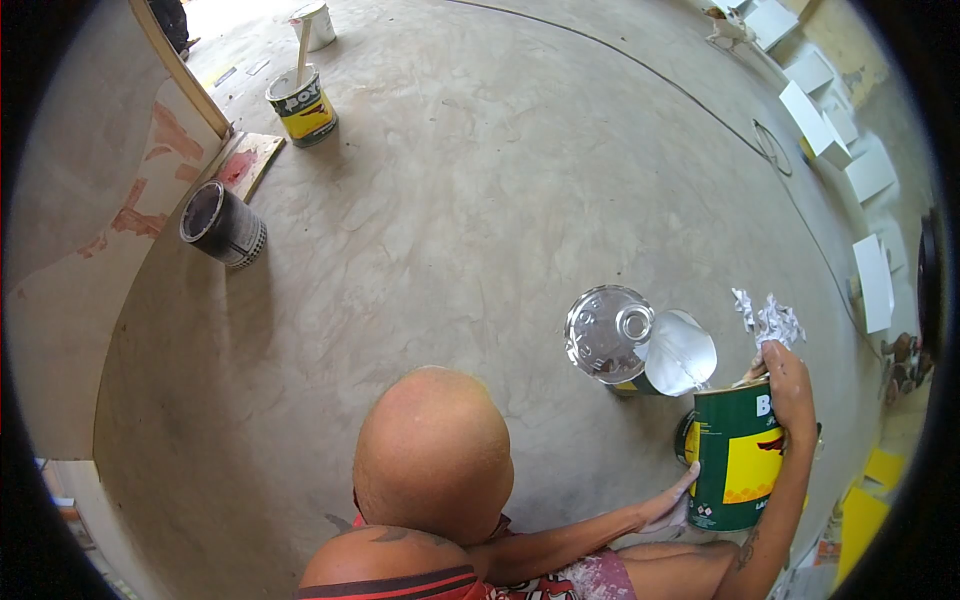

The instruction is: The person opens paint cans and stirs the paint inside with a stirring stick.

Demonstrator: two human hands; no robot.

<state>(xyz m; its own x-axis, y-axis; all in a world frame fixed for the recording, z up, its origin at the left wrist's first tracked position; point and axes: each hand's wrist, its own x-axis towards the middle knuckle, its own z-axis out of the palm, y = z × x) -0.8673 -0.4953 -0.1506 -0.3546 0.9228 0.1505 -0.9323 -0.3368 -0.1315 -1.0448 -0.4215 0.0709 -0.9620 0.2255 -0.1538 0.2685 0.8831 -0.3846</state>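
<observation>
A large green and yellow can (740, 455) stands close in front of me at the lower right. My left hand (672, 505) is against its lower left side, its thumb on the wall and its other fingers partly hidden. At the top right edge, my right hand (790, 385) has its fingers closed at crumpled white material (779, 322). A silvery oval sheet (682, 352) reaches out from near the can's rim. It adjoins the shiny round top (608, 333) of another can. Part of a smaller green and yellow can (686, 438) shows behind the large one.
Upper left are a yellow-labelled can (305, 110) with a stick, a white bucket (315, 27), a dark open can (222, 225) and a stained board (250, 165). A cable (640, 70) crosses the floor. White box-like pieces (815, 125) line the right. A rounded bare body part (433, 455) fills the lower centre.
</observation>
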